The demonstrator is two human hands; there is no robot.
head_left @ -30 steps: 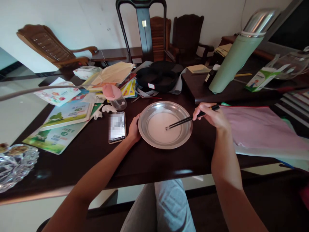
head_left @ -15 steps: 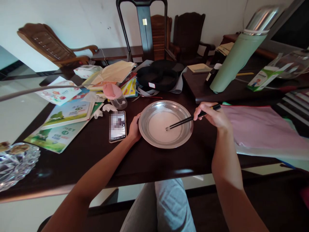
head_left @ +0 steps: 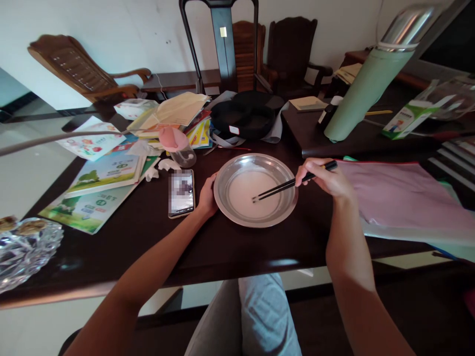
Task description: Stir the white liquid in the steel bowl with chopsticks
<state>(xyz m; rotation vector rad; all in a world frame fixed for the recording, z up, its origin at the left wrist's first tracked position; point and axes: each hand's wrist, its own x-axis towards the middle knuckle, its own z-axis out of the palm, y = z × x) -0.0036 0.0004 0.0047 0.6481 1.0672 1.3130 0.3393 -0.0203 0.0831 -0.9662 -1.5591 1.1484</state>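
Dark table (head_left: 122,242), centre frame: left hand (head_left: 208,198) clasps bowl (head_left: 256,164); right hand (head_left: 323,179) pinches chopsticks (head_left: 290,184) — tips now slightly wider apart, apparently mid-stir.

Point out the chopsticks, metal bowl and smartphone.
Chopsticks (head_left: 288,185): head view, on the shafts.
Metal bowl (head_left: 256,224): head view, near rim.
Smartphone (head_left: 181,193): head view, on the screen.

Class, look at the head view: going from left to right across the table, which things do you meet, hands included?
Glass dish, phone, left hand, bowl, right hand, pink sheet.
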